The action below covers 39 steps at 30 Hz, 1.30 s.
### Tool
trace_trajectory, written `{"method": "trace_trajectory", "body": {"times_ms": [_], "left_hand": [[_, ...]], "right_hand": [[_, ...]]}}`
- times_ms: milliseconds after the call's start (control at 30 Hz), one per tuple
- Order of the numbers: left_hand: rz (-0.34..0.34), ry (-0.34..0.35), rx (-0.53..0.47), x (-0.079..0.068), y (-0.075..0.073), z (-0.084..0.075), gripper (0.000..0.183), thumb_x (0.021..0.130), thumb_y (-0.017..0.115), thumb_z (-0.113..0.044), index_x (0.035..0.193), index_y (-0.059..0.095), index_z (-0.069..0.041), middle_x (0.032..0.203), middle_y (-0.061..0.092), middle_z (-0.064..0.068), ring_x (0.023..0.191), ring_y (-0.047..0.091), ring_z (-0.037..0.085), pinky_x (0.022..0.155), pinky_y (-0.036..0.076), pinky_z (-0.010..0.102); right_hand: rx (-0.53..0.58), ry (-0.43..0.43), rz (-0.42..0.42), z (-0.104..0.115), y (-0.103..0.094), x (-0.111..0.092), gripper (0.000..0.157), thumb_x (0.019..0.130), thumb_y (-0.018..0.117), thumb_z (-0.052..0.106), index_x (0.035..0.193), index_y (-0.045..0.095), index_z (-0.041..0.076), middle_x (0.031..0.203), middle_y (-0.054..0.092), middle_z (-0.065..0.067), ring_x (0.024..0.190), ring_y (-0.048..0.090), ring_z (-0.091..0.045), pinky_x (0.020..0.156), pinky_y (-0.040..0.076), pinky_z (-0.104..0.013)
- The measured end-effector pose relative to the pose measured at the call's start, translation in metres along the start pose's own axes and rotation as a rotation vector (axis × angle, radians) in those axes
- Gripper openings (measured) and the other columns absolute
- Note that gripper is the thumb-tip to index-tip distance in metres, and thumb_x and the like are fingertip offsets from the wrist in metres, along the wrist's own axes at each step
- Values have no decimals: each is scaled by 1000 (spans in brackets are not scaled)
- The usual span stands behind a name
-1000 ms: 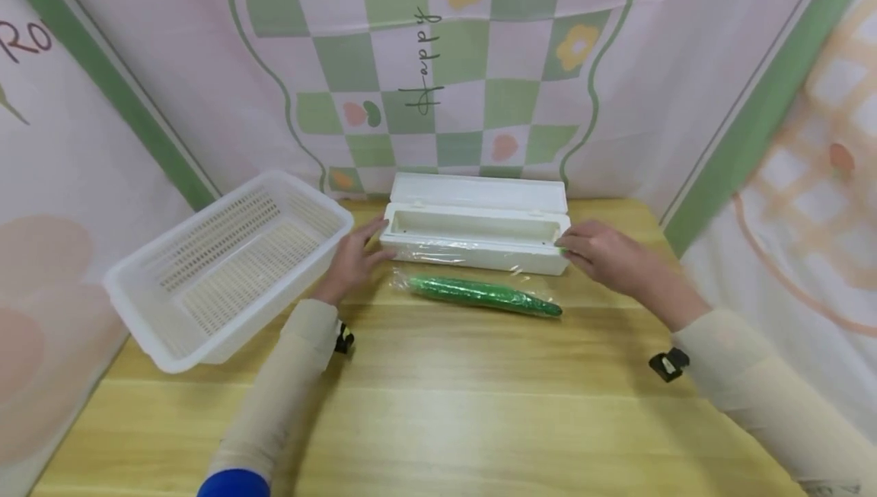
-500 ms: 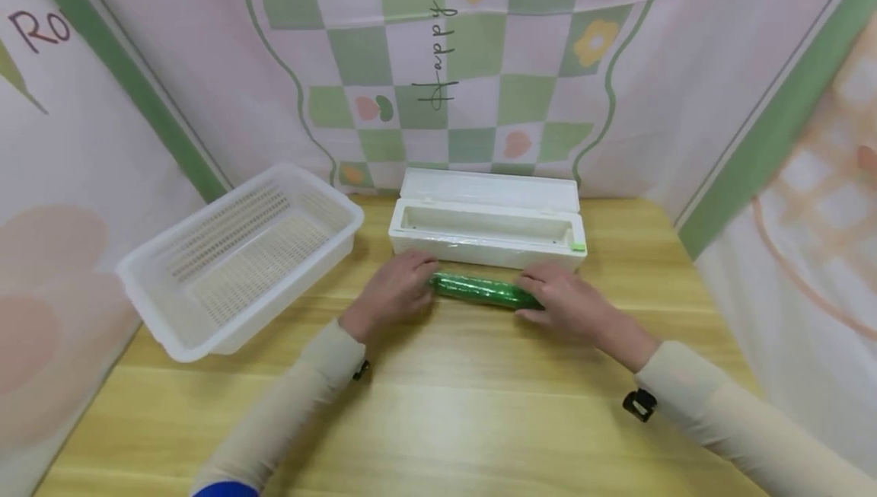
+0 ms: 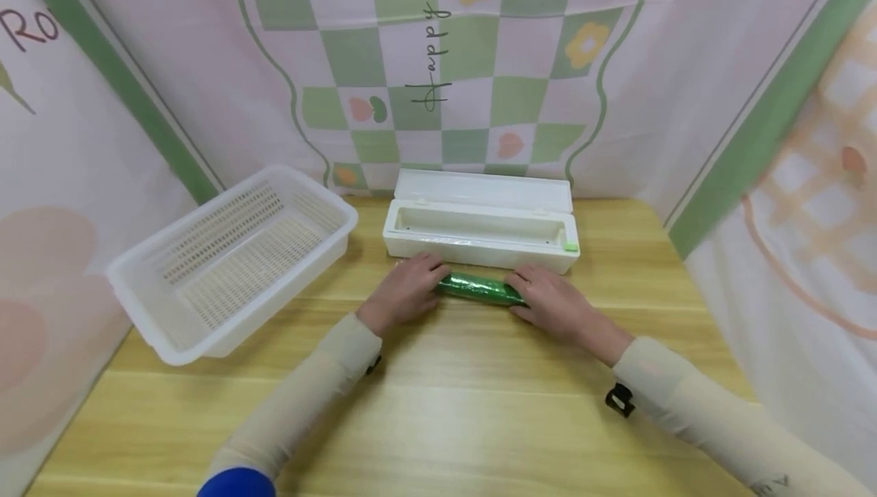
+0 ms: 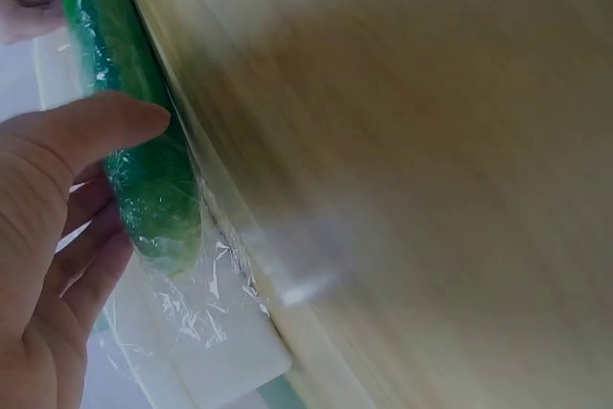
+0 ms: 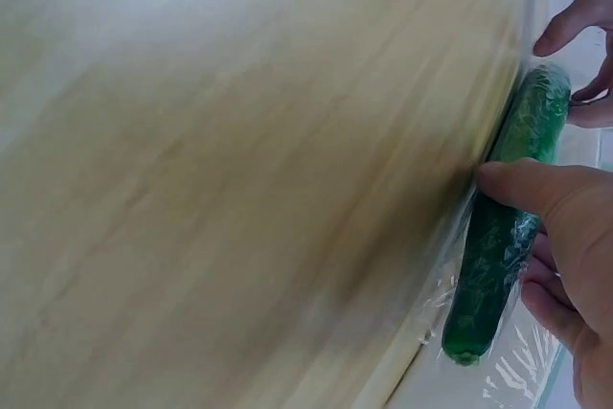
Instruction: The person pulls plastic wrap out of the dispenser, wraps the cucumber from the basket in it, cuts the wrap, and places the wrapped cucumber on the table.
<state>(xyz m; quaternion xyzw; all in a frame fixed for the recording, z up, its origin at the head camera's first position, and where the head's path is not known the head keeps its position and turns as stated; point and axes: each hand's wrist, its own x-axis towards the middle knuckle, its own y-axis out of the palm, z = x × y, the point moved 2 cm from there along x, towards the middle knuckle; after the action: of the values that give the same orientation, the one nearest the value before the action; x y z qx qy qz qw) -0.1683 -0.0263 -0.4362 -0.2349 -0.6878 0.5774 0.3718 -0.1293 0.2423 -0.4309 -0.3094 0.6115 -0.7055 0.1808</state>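
Observation:
A green cucumber (image 3: 479, 289) lies crosswise in front of the white box, with clear plastic wrap (image 4: 206, 299) around it and spreading past its end. My left hand (image 3: 407, 288) grips it near its left end, thumb on the near side and fingers behind. Near the other end my right hand (image 3: 551, 301) holds it the same way; the right wrist view shows the thumb across the cucumber (image 5: 488, 275). Behind both hands stands the long white wrap box (image 3: 479, 253), its lid (image 3: 483, 190) tipped back and a small green piece (image 3: 570, 247) at its right front edge.
At the left, a white perforated basket (image 3: 233, 261) sits at an angle on the wooden table (image 3: 466, 413). A patterned cloth (image 3: 473, 55) hangs right behind the box.
Both hands have left the ends of the wrap box and come down to the cucumber. The sheet of wrap at the box's front is now around the cucumber, and the green piece is uncovered.

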Motion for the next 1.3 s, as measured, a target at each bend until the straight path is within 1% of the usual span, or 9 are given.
{"method": "trace_trajectory", "body": {"times_ms": [133, 267, 433, 533, 700, 800, 967, 1200, 1300], "left_hand": [[-9, 11, 52, 2, 2, -2, 34, 90, 82, -9, 122, 70, -7, 122, 71, 10, 117, 66, 27, 101, 59, 39], [-39, 28, 116, 0, 4, -4, 32, 91, 84, -13, 120, 70, -8, 118, 72, 9, 112, 68, 26, 96, 61, 36], [-90, 43, 143, -8, -2, -8, 23, 94, 78, -8, 116, 72, -7, 115, 73, 9, 108, 70, 26, 95, 62, 36], [-128, 74, 160, -13, -9, -12, 19, 95, 74, -3, 114, 73, -7, 112, 74, 8, 107, 71, 24, 95, 62, 33], [-181, 124, 184, -18, -23, -20, 25, 90, 74, 4, 113, 73, -6, 111, 74, 8, 106, 70, 23, 95, 62, 29], [-219, 133, 215, -20, -32, -24, 27, 89, 73, 7, 112, 73, -7, 110, 74, 7, 105, 71, 22, 95, 62, 29], [-287, 134, 280, -23, -49, -31, 22, 91, 72, 7, 108, 74, -8, 107, 75, 5, 98, 70, 20, 89, 62, 26], [-312, 143, 277, -23, -67, -36, 16, 95, 73, 3, 108, 72, -5, 109, 74, 7, 99, 69, 21, 87, 62, 25], [-315, 145, 279, -24, -71, -37, 16, 94, 74, 3, 108, 73, -5, 109, 74, 7, 100, 69, 21, 88, 62, 25]], "right_hand": [[2, 1, -1, 0, 0, 1, 44, 85, 90, 17, 120, 69, -1, 114, 70, -16, 105, 68, -30, 93, 61, -47], [-15, -24, -7, 4, -3, 1, 42, 83, 91, 19, 115, 70, 1, 108, 70, -13, 99, 66, -27, 89, 62, -43], [-39, -41, -11, 11, -9, 0, 42, 82, 92, 21, 113, 71, 0, 106, 71, -12, 96, 67, -25, 86, 63, -41], [-49, -57, -30, 16, -15, -2, 43, 81, 93, 21, 112, 72, -1, 106, 72, -13, 95, 68, -25, 85, 63, -40], [-61, -77, -79, 23, -29, -7, 43, 78, 93, 20, 111, 72, 0, 105, 72, -14, 95, 69, -27, 83, 64, -41], [-67, -74, -97, 25, -37, -10, 46, 77, 93, 18, 114, 71, 0, 108, 72, -15, 98, 69, -29, 84, 64, -43], [-80, -84, -129, 29, -51, -12, 49, 76, 94, 17, 115, 71, -1, 109, 72, -15, 97, 68, -28, 81, 63, -42], [-101, -131, -223, 33, -69, -11, 46, 72, 95, 14, 110, 72, -1, 104, 73, -14, 95, 69, -29, 79, 64, -41], [-98, -142, -227, 35, -73, -11, 46, 72, 95, 14, 109, 73, -1, 104, 72, -14, 96, 70, -29, 80, 64, -42]]}}
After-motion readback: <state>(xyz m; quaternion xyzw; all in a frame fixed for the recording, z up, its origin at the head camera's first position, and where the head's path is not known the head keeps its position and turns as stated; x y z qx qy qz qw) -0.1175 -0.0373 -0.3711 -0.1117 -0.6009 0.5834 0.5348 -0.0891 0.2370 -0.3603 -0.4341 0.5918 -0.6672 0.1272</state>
